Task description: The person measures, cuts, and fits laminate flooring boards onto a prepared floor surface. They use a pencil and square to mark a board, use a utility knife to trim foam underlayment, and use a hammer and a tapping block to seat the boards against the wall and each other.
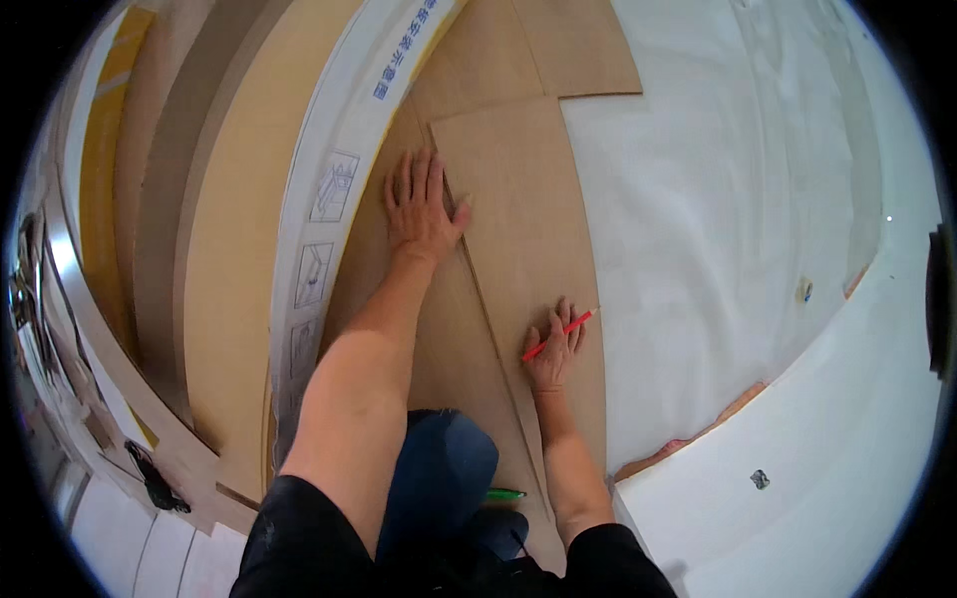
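My left hand (423,207) lies flat with fingers spread on a brown floor plank (371,249), its thumb against the edge of a loose brown plank (518,219) set at an angle over the laid ones. My right hand (554,351) rests on the lower part of that loose plank and holds a red pencil (561,332), tip pointing up-right near the plank's right edge. My knee in blue trousers (439,468) sits below between my arms.
White underlay sheet (718,229) covers the floor to the right. A white printed strip (339,179) and stacked tan boards (239,259) curve along the left. A green pen-like object (505,493) lies by my knee. A white wall or panel (837,448) stands at lower right.
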The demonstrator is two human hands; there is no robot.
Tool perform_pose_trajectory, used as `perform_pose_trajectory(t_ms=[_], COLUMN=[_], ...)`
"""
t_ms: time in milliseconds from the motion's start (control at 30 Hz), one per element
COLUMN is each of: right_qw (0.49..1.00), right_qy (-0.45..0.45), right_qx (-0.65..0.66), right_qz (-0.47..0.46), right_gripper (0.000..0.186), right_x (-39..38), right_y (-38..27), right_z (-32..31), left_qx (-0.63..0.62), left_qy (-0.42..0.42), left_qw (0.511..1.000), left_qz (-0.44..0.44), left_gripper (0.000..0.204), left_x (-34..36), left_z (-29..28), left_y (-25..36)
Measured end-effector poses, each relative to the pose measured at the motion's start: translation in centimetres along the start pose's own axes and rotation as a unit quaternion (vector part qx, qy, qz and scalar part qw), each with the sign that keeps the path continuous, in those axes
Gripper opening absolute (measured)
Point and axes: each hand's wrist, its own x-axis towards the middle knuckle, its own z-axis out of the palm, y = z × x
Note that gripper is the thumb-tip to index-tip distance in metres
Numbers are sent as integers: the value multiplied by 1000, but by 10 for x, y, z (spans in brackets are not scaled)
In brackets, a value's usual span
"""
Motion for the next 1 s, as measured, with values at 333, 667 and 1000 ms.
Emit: perform_pose_trajectory(t_ms=[333,667,1000], right_qw=[995,989,989], right_qy=[-82,-133,-135], right_qx=[-5,13,12], right_qz=[54,66,62], right_gripper=[39,33,34], right_x=[5,2,16], right_y=[1,5,1], right_z=[1,0,-10], left_qx=[-37,-21,-25], left_qy=[-66,-71,-79], left_qw=[997,997,997], left_qz=[-10,8,9], left_gripper=[84,85,84], left_x=[15,13,14], left_z=[5,12,15], left_y=[-7,-12,-13])
